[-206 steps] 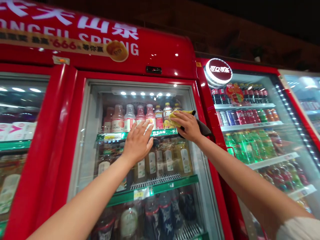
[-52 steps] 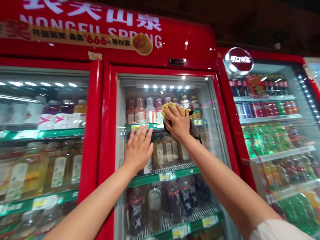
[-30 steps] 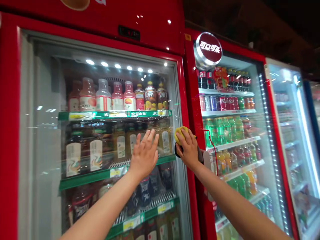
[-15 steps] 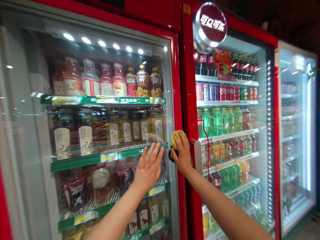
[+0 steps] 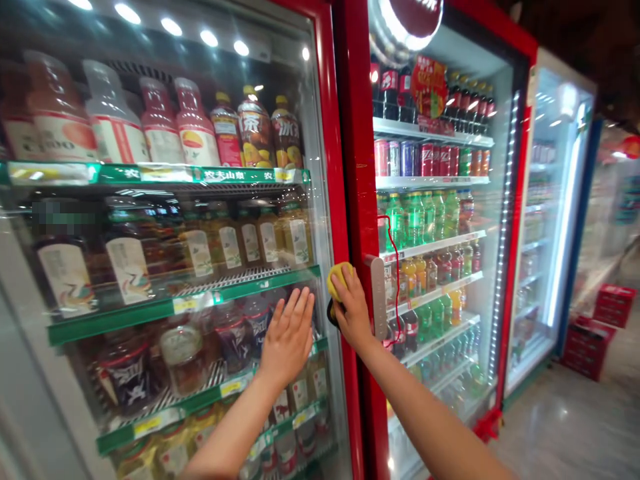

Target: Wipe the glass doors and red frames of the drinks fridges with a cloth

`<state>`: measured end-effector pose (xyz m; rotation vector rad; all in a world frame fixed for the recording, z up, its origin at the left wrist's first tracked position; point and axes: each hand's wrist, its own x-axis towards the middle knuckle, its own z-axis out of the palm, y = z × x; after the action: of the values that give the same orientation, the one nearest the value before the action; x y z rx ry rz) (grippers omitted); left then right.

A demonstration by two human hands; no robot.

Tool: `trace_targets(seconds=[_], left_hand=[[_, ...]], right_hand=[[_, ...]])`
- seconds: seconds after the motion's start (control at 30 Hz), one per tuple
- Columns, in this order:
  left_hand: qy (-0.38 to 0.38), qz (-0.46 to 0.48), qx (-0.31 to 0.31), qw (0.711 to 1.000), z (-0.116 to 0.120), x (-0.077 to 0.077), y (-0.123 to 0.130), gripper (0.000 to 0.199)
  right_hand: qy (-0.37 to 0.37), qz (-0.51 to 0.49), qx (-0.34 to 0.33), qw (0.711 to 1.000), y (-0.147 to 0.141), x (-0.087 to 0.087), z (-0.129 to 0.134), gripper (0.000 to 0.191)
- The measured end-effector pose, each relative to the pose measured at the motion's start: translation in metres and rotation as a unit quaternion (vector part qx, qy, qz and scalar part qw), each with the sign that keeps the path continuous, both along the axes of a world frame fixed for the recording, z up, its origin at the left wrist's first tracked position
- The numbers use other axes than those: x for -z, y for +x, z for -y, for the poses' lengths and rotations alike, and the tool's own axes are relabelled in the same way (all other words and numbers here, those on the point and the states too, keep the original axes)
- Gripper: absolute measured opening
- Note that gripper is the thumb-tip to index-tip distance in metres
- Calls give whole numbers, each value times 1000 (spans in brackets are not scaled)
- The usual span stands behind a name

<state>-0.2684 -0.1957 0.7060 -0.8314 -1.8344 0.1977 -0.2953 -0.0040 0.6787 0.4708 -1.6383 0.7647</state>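
Note:
My left hand [image 5: 287, 337] is spread with its palm toward the glass door [image 5: 320, 220] of the left red-framed fridge; nothing shows in it. To its right, my right hand [image 5: 354, 310] curls its fingers over a yellow sponge-like pad [image 5: 340, 280], held at the right edge of that door. Something dark shows under the pad, partly hidden by my fingers. A grey door handle [image 5: 377, 300] stands just right of my right hand. Behind the glass, bottles [image 5: 127, 267] fill several shelves with green price rails [image 5: 200, 300].
A second red fridge [image 5: 356, 133] with lit shelves of bottles and cans stands to the right, a red cord [image 5: 397, 267] hanging by its handle. Beyond is a white-framed fridge [image 5: 537, 220]. Red boxes [image 5: 587, 347] sit on the floor [image 5: 560, 433] at the far right.
The view has shifted and come closer to the left fridge, and the red boxes and floor have come into sight. Both hands keep nearly the same pose, the pad still under my right hand.

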Motion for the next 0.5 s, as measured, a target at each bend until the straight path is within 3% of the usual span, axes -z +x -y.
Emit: trace_targets(seconds=[0.1, 0.2, 0.27, 0.37, 0.5], left_hand=[[6, -3, 22, 1000, 2, 18, -4, 81], [-5, -7, 40, 999, 0, 33, -9, 80], [-11, -8, 53, 998, -4, 41, -13, 78], [-10, 1, 77, 997, -14, 50, -16, 75], [5, 30, 102, 994, -31, 61, -13, 75]], right_hand=[[8, 31, -11, 999, 8, 67, 7, 78], [10, 53, -17, 998, 17, 110, 8, 78], [18, 72, -23, 997, 26, 123, 5, 77], [-1, 108, -35, 993, 41, 130, -6, 72], [-150, 162, -47, 974, 61, 136, -28, 57]])
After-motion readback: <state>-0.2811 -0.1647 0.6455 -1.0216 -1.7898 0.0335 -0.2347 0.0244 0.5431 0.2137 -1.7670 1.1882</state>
